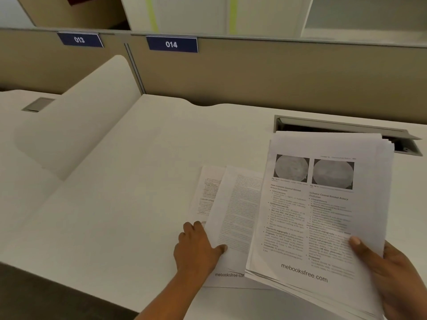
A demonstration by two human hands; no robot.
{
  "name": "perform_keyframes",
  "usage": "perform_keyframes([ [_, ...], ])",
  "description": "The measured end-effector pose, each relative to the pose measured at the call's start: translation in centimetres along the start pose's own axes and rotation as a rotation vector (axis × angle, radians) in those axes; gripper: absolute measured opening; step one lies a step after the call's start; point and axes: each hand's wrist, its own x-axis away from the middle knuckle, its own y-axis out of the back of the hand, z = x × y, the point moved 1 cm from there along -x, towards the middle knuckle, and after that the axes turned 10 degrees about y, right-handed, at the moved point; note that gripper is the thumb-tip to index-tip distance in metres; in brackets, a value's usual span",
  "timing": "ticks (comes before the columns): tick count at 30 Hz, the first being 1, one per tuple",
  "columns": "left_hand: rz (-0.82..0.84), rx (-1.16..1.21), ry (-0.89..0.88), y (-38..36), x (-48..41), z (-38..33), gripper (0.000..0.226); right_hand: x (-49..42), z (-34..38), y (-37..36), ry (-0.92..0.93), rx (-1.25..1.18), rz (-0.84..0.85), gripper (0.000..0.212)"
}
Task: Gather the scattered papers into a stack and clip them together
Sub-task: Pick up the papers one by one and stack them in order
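**Last loose sheets being gathered at desk 014**

My right hand grips a thick stack of papers by its lower right corner, thumb pressed on the top page and fingers hidden underneath, holding it tilted just above the white desk. My left hand rests on two loose sheets that lie flat on the desk, thumb on the upper sheet and fingers curled at its left edge; it is pinching or sliding them, not yet lifting. The loose sheets sit directly beside the stack and partly under its left edge, fanned slightly apart from each other.

To do this step well, I judge the left hand should draw both sheets together first, squaring their edges, then slip them under or onto the stack while the right hand keeps its grip firm so the pile, already ragged along its right and bottom edges, does not splay further. Tapping the whole pile on the desk afterwards would align it for clipping.

No clip is visible anywhere in view. Beyond the papers, an open cable slot lies at the back of the desk, and a partition carries number plates 013 and 014.
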Motion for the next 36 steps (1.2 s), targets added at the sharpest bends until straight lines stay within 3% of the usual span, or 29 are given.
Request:
perform_keyframes([
  [5, 0.107, 0.167, 0.027, -0.1, -0.7, -0.4, 0.083, 0.5, 0.0, 0.1, 0.012, 0.017, -0.049, 0.103],
  [6, 0.109, 0.158, 0.026, -0.1, -0.8, -0.5, 0.081, 0.5, -0.1, 0.3, 0.025, 0.039, -0.069, 0.096],
  [9, 0.043, 0.101, 0.001, 0.0, -0.8, -1.0, 0.078, 0.5, -0.4, 0.5, 0.035, -0.030, -0.023, 0.026],
  [10, -0.001, 0.084, -0.008, 0.1, -0.9, -1.3, 0.078, 0.5, -0.5, 0.7, 0.027, -0.026, -0.035, 0.013],
  [12, -0.074, 0.055, -0.031, 0.3, -1.1, -2.1, 0.082, 0.4, -0.9, 0.9, 0.021, -0.007, -0.035, 0.016],
  [15, -0.107, 0.048, -0.057, 0.5, -1.7, -3.5, 0.083, 0.5, -0.9, 1.0, 0.028, 0.018, -0.050, 0.037],
  [20, -0.108, 0.014, -0.068, 0.6, -3.8, -5.9, 0.086, 0.3, -1.7, 1.9, 0.041, 0.028, -0.085, 0.007],
  [25, -0.040, -0.056, -0.018, 0.5, -5.5, -7.9, 0.101, 0.7, -2.0, 2.9, 0.013, 0.045, -0.109, 0.009],
  [31, 0.053, 0.049, 0.039, 0.6, -6.2, -8.6, 0.110, 1.0, -1.7, 4.1, 0.011, 0.014, -0.148, 0.007],
  [34, 0.057, 0.072, 0.040, 0.7, -6.3, -8.6, 0.096, 0.8, -1.8, 4.6, -0.001, -0.007, -0.155, 0.019],
  [36, 0.029, 0.099, 0.010, 1.0, -6.6, -8.3, 0.057, 1.1, -1.3, 4.4, -0.007, 0.006, -0.136, 0.037],
])
